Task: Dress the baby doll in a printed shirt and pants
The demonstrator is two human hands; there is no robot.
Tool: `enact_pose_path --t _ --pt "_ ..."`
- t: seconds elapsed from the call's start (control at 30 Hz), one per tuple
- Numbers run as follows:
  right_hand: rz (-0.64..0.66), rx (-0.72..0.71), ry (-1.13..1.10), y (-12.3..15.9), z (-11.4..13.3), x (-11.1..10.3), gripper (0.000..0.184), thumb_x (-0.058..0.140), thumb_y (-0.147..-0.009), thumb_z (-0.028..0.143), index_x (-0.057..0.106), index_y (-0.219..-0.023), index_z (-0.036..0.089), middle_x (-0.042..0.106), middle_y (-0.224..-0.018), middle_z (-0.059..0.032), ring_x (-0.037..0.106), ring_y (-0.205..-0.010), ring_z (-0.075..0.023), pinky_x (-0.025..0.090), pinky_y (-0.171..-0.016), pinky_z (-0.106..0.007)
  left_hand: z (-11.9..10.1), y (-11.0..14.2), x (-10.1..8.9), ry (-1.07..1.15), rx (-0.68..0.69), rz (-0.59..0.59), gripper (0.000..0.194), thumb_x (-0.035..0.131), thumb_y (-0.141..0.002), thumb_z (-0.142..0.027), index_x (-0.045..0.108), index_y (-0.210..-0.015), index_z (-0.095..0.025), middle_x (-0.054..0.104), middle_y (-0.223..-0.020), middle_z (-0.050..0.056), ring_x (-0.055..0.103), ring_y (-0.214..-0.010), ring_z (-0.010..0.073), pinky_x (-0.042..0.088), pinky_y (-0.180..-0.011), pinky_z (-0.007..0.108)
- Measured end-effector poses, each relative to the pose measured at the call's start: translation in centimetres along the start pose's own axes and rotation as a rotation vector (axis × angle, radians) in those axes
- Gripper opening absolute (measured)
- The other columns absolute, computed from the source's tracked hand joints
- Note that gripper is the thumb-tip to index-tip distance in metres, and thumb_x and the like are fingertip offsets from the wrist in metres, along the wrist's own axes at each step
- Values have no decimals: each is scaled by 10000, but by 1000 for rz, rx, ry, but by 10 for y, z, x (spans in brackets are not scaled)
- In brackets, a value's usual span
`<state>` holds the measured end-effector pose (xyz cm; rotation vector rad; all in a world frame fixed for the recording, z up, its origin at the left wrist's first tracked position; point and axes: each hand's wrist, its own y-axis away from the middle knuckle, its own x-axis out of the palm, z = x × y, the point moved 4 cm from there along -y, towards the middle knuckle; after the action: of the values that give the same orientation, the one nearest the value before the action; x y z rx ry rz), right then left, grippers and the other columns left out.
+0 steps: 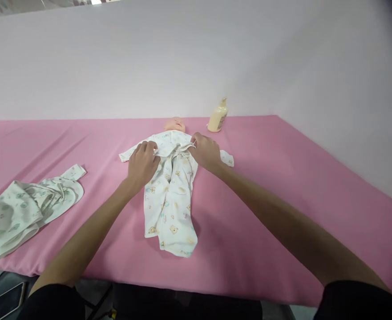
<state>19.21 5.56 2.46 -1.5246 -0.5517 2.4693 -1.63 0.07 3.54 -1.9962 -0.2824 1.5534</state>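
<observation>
A baby doll (175,125) lies on its back on the pink cloth, its head toward the wall. It wears a white baby garment (174,213) printed with small bears, with sleeves spread to both sides and the lower part reaching toward me. My left hand (143,163) is closed on the garment's fabric at the doll's left-of-view side, near the chest. On the other side, my right hand (205,150) pinches an edge or thin tie of the same garment. The fabric between the hands is bunched, and the fingertips are partly hidden.
A second white baby garment (22,209) with green print lies crumpled at the left. Behind the doll, a pale yellow pump bottle (218,116) stands near the wall (132,62). The pink cloth (256,249) covers the table to its front edge. A phone (4,302) rests below at the left.
</observation>
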Motion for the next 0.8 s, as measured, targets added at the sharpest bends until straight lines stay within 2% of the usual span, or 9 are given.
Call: enact_pose_path --t 0.07,0.17,0.27,0.33,0.43,0.53,0.63,0.8 --pt "-59 -41 -143 4 0 -5 213 504 -802 154 533 -1008 204 642 -943 -84 581 -784 -243 413 -668 -353 -6 8 2 -51 96 -25 242 499 -845 -115 539 -1070 -193 582 -1027 92 546 -935 228 424 -686 321" --pt "-190 -301 -211 15 8 -15 295 438 -804 66 538 -1050 192 586 -1104 -125 579 -920 -246 453 -774 -386 -26 23 9 -141 288 -10 150 483 -891 -115 579 -989 -176 548 -970 104 510 -870 224 421 -698 333" --pt "-197 -633 -31 30 16 -16 294 396 -856 21 624 -913 198 554 -1247 -145 522 -1125 -283 414 -899 -436 -46 33 16 -169 448 18 175 457 -924 -115 616 -954 -180 543 -968 109 497 -858 224 415 -719 350" --pt "-132 -768 111 37 17 -11 316 417 -872 6 666 -844 199 531 -1353 -135 481 -1202 -301 385 -925 -450 -51 32 20 -178 453 24 191 474 -912 -111 642 -965 -186 552 -1034 126 502 -933 250 419 -762 372" --pt "-112 -752 242 40 13 -6 331 451 -881 8 717 -925 200 488 -1448 -133 474 -1217 -311 364 -920 -455 -48 23 23 -186 333 5 187 496 -892 -126 668 -950 -171 556 -1137 159 494 -1038 302 419 -818 415" --pt "-142 -658 269 38 9 -4 254 496 -935 134 717 -1045 188 514 -1419 -160 494 -1183 -321 367 -894 -451 -40 13 24 -205 233 -34 226 452 -917 -158 675 -955 -142 562 -1182 196 491 -1088 339 414 -836 456" --pt "-159 -639 277 35 12 0 249 485 -981 263 708 -1050 176 553 -1371 -163 514 -1151 -322 368 -878 -442 -33 7 26 -229 182 -41 261 428 -931 -175 679 -976 -121 568 -1215 222 493 -1129 370 407 -842 486" --pt "-193 -556 297 27 14 9 249 459 -993 262 680 -1051 160 596 -1288 -167 542 -1084 -316 365 -845 -421 -30 3 26 -254 148 -68 293 397 -952 -178 687 -958 -132 586 -1240 217 496 -1187 387 397 -864 500"
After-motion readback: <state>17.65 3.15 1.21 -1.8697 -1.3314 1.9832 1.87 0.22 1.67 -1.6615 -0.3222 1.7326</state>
